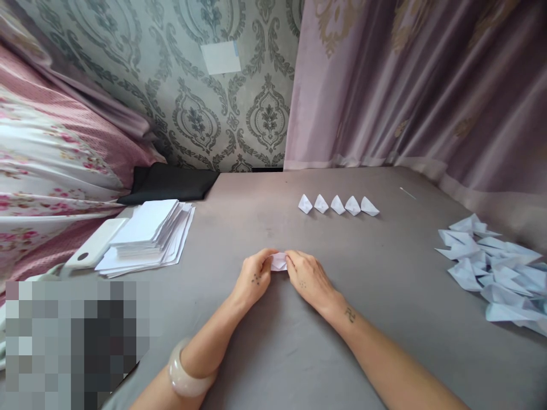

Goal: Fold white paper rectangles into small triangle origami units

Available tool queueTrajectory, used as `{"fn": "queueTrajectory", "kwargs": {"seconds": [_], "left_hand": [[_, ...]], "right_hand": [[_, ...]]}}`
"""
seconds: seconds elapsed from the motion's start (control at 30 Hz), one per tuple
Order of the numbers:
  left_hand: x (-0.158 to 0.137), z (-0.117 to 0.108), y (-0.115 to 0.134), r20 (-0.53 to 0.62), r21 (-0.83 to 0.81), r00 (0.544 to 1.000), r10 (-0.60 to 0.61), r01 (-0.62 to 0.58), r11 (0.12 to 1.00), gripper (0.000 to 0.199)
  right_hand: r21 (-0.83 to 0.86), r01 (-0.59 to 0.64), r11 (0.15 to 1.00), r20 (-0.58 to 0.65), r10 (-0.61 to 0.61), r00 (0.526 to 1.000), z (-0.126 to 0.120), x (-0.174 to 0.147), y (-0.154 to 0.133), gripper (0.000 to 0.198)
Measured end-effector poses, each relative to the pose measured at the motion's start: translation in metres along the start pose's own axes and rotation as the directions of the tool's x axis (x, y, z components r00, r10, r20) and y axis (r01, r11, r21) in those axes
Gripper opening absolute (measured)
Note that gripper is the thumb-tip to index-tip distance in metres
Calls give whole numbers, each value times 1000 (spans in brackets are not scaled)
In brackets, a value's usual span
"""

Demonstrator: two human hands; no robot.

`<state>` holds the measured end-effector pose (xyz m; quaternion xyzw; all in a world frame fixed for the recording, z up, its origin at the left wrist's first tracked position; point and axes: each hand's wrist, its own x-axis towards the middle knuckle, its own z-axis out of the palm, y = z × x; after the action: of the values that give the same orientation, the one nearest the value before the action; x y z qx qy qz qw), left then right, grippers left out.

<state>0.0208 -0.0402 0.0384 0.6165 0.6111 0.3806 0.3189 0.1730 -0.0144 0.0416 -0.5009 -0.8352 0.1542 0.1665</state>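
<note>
1. Patterned wallpaper [199,117] at back, w/ a white card [221,57] on it; purple curtain [363,85] on R, floral fabric [43,154] on L. Grey-covered counter [265,228] in front.

2. Small folded white paper [279,261] is near mid-counter, between both hands, directly in front of the person. Prob. held there b/c both hands reach it equally & it's in full sight.

3. L hand [255,277]: fingers pinching the paper's L end; fingertips below are hidden, so can't tell exact grip. Bangle [188,373] on that forearm.

4. R hand [310,276]: fingers pinching the R end, mirroring L. Two-ended hold prob. steadies a light, small piece & lets creases be worked evenly.

5. Row of 5 folded paper shapes [337,205] stands beyond R hand, side by side, peaks up; the two rightmost sit closest. Lined up prob. for easy counting & to avoid crushing.

6. Pile of folded papers [496,265] at far R, overlapping loosely, running to frame edge; looks heaped, not arranged.

7. Stack of white paper [147,228] on L, edges uneven, next to a white flat object [96,245] (can't ID) & black folded material [171,181] behind. Prob. set aside within L-hand reach.
</note>
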Motion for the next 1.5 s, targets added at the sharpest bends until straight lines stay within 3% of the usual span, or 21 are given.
{"fn": "queueTrajectory", "kwargs": {"seconds": [0.2, 0.43, 0.53, 0.63, 0.7, 0.77, 0.9, 1.13, 1.3, 1.5], "left_hand": [[3, -1, -6, 44, -87, 998, -38, 42, 995, 38], [-1, -3, 2, 42, -38, 999, -22, 24, 999, 40], [-1, -2, 1, 15, -46, 999, -30, 31, 998, 39], [1, -2, 0, -44, -175, 995, -86, 77, 981, 34], [3, -2, 3, -72, -337, 983, -168, 135, 932, 29], [4, -3, 7, -66, -471, 969, -240, 182, 863, 29], [3, 0, 14, -27, -551, 966, -256, 199, 811, 30], [3, 5, 8, -24, -564, 974, -225, 173, 808, 27], [1, 3, 10, 63, -543, 974, -219, 217, 811, 25], [2, 1, 9, 70, -555, 968, -240, 238, 797, 25]], "right_hand": [[-37, -22, 999, 32, 23, 999, -2, 0, -1, 26], [-31, -16, 999, 29, 17, 999, -4, -3, -4, 29], [10, -19, 1000, 1, 19, 1000, -4, -3, -7, 29], [120, -87, 989, -20, 90, 996, -3, -3, -10, 27], [270, -193, 943, 10, 198, 980, -2, -2, -13, 25], [448, -311, 838, 98, 299, 949, -1, -1, -16, 22], [621, -441, 648, 233, 384, 893, 0, 0, -22, 16], [638, -465, 614, 264, 393, 881, 0, 1, -27, 13], [642, -500, 581, 324, 386, 864, 7, 3, -20, 17], [702, -460, 543, 334, 320, 887, 14, 5, -12, 18]]}}
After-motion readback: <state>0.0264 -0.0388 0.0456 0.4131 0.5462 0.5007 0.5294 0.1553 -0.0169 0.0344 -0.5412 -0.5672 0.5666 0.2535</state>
